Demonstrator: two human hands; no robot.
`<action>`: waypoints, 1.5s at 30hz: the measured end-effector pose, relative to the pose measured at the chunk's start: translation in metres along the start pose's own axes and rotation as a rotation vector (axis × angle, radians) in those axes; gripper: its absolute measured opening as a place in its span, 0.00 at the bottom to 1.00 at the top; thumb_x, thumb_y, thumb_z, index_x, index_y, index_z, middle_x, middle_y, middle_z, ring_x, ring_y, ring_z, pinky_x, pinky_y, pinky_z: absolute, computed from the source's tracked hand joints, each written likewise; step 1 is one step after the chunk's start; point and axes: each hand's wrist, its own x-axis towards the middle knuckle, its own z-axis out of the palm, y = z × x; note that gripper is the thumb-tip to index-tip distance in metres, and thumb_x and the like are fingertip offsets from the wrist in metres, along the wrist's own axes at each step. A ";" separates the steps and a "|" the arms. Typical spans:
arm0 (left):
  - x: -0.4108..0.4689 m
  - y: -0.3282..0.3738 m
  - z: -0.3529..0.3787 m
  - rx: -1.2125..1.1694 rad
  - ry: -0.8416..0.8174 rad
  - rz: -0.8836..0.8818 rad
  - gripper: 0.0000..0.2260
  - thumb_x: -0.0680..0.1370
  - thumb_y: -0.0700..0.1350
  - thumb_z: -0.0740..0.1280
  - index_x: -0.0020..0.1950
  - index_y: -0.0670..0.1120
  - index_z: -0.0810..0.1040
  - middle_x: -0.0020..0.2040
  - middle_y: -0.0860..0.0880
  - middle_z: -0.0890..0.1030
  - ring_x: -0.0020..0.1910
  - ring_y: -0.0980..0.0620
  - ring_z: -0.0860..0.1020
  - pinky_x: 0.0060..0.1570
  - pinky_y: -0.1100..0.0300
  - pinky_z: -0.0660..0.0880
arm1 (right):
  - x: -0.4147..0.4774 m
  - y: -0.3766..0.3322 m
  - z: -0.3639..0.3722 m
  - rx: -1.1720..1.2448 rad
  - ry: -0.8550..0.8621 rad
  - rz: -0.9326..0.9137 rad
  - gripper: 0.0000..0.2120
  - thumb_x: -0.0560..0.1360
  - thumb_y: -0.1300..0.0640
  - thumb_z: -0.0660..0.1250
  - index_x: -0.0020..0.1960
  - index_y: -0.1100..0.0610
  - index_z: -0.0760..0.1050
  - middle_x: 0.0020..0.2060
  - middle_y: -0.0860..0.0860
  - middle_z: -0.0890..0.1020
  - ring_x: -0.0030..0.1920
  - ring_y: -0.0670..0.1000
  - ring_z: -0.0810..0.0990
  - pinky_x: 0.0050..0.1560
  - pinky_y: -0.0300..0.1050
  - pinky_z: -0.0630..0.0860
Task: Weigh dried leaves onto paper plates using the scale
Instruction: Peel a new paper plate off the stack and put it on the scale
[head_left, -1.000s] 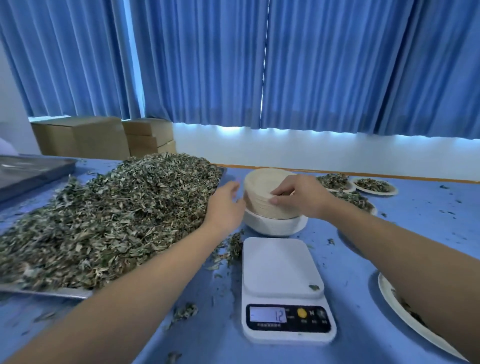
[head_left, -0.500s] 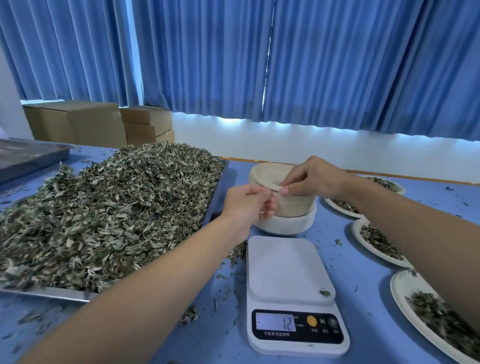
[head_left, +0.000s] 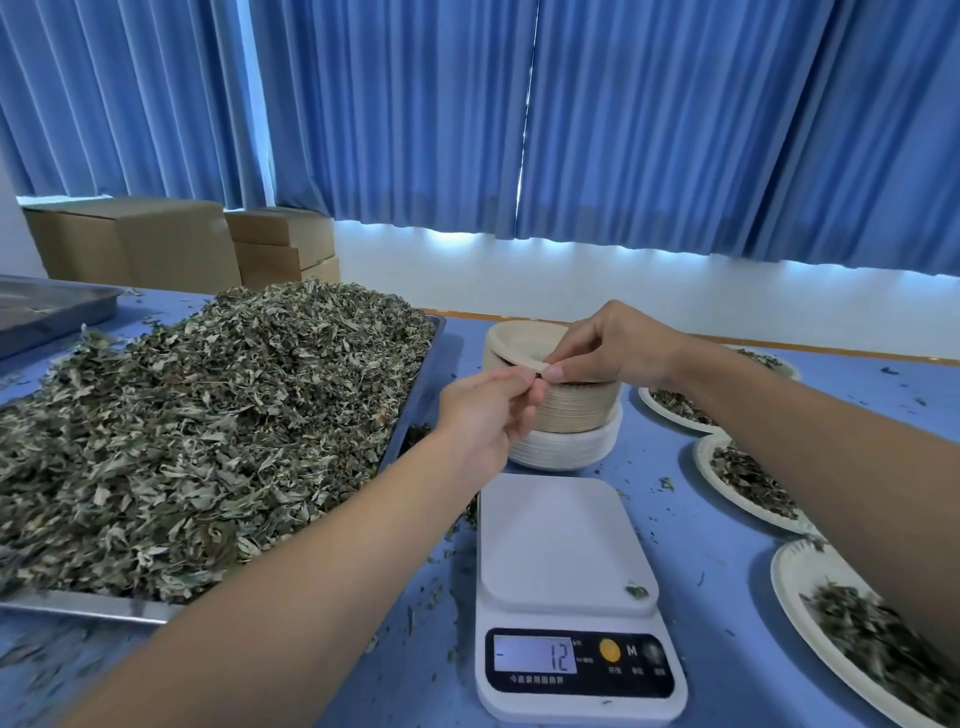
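The top paper plate (head_left: 524, 347) of the stack (head_left: 563, 405) behind the empty scale (head_left: 563, 545) is pinched at its rim by left hand (head_left: 485, 410) and right hand (head_left: 610, 345); nested plates clinging together may be lifted as two, falsifying the tare.

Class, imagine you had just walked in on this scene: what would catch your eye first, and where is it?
First, the big heap of dried leaves filling the metal tray on the left. Next, both hands pinching the top plate's rim on the plate stack, behind the white scale, which reads 12.
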 end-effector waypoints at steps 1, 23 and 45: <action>0.000 -0.001 0.000 -0.006 -0.001 -0.004 0.06 0.79 0.36 0.70 0.55 0.36 0.82 0.40 0.45 0.84 0.31 0.57 0.80 0.25 0.67 0.73 | 0.000 0.000 0.000 -0.001 -0.005 0.002 0.04 0.72 0.54 0.79 0.46 0.51 0.88 0.43 0.47 0.88 0.45 0.40 0.82 0.50 0.34 0.76; -0.006 -0.003 0.020 0.134 0.125 0.354 0.02 0.77 0.38 0.72 0.45 0.42 0.85 0.28 0.49 0.79 0.26 0.53 0.76 0.24 0.62 0.71 | -0.013 -0.011 -0.004 -0.129 0.046 -0.084 0.07 0.77 0.53 0.74 0.53 0.52 0.88 0.47 0.46 0.83 0.49 0.44 0.81 0.54 0.38 0.76; -0.007 -0.002 0.013 -0.081 0.047 0.079 0.02 0.79 0.35 0.69 0.48 0.39 0.82 0.32 0.46 0.82 0.31 0.56 0.81 0.24 0.67 0.71 | -0.012 0.000 0.000 -0.015 0.050 -0.074 0.04 0.76 0.53 0.75 0.50 0.48 0.88 0.45 0.44 0.84 0.49 0.41 0.81 0.52 0.33 0.75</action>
